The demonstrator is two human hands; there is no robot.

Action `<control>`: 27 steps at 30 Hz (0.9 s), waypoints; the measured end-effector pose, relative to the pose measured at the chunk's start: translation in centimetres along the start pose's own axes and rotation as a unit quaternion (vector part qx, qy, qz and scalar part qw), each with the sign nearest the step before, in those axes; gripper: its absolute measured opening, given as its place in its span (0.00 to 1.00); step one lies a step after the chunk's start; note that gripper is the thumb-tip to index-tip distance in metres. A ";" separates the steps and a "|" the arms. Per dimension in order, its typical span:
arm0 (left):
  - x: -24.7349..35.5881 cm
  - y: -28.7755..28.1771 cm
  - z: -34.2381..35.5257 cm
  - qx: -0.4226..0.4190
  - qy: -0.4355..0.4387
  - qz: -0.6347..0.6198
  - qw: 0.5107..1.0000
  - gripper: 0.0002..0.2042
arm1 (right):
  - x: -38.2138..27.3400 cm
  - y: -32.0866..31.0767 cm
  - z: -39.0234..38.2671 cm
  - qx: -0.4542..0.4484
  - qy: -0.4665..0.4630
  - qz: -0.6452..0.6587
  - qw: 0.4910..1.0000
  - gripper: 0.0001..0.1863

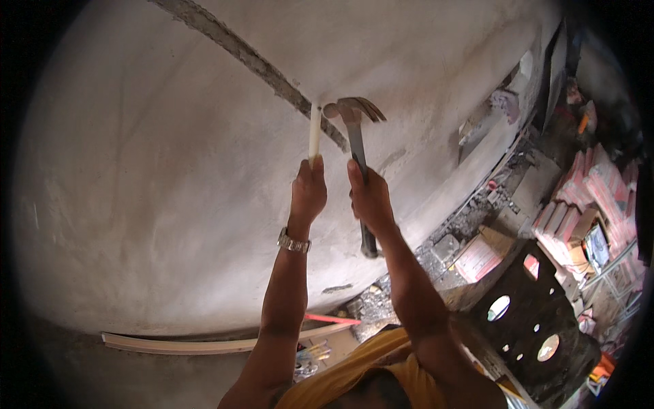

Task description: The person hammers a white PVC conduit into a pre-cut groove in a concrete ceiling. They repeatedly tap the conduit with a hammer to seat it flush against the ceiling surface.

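Observation:
My left hand (308, 189), below a metal-banded wristwatch (293, 240), is closed round the lower end of a thin cream-white pipe (315, 133). The pipe points up the plastered wall (204, 204), and its top crosses a rough channel (252, 58) cut slantwise into the plaster. A claw hammer (355, 140) is in my right hand (372, 199), gripped at mid-handle. Its striking face is close beside the pipe's upper end, near a small dark spot that may be a nail. Whether the face touches it I cannot tell. The claw points right.
A long wooden strip (184, 345) and a red bar (332, 319) lie along the wall's foot. Rubble (446, 249) covers the floor at right, with stacked pink-wrapped packs (599, 184) beyond. A dark sheet with holes (524, 327) is at lower right.

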State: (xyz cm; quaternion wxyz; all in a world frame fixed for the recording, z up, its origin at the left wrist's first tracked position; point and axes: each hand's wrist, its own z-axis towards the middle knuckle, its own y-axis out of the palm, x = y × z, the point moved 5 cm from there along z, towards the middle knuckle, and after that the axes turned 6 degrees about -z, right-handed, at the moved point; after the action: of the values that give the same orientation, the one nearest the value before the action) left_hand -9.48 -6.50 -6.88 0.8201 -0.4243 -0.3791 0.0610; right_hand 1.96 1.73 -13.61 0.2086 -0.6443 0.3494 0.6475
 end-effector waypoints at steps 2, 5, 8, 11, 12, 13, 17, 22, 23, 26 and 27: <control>0.4 0.2 -0.3 -0.011 -0.049 -0.033 0.998 0.16 | -2.2 -0.8 -1.9 0.029 -0.022 0.123 0.992 0.26; 0.1 0.3 -0.4 -0.009 -0.043 -0.060 0.997 0.17 | -4.6 -0.4 -2.8 0.072 -0.104 0.296 0.947 0.25; -0.1 0.2 0.0 -0.018 -0.050 -0.062 0.997 0.18 | -1.8 0.6 0.3 0.092 -0.174 0.120 0.973 0.25; -0.6 0.3 0.2 -0.007 -0.042 -0.056 0.998 0.18 | -3.2 0.1 1.2 0.004 -0.061 -0.121 0.991 0.24; -0.8 0.3 0.1 -0.011 -0.064 -0.065 0.996 0.18 | -3.9 -0.1 0.4 0.016 -0.060 -0.058 0.996 0.25; -0.9 0.5 -0.1 -0.016 -0.086 -0.076 0.993 0.17 | -4.3 -0.5 -0.8 0.029 -0.059 0.003 0.998 0.25; -1.1 0.7 -0.2 -0.025 -0.089 -0.090 0.992 0.17 | -5.7 -0.1 -2.3 0.068 -0.197 0.299 0.931 0.26; -3.0 1.2 -0.6 -0.043 -0.115 -0.125 0.985 0.21 | 0.6 0.1 2.6 -0.027 0.022 -0.040 0.999 0.29; -3.0 0.7 -0.3 -0.039 -0.137 -0.129 0.981 0.21 | -1.1 -0.2 1.9 -0.020 0.021 0.007 1.000 0.29; -3.4 0.7 -0.2 -0.040 -0.123 -0.130 0.983 0.21 | -3.5 -1.0 -1.6 0.023 -0.010 0.202 0.979 0.26; -3.4 0.8 0.2 -0.045 -0.120 -0.140 0.982 0.21 | -4.1 -0.5 -1.2 0.057 -0.073 0.264 0.960 0.25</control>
State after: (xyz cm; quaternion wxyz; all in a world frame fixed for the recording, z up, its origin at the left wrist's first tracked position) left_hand -11.82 -7.27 -9.35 0.7493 -0.3931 -0.5325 -0.0211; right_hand 3.50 1.88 -9.62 0.0913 -0.4673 0.5270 0.7040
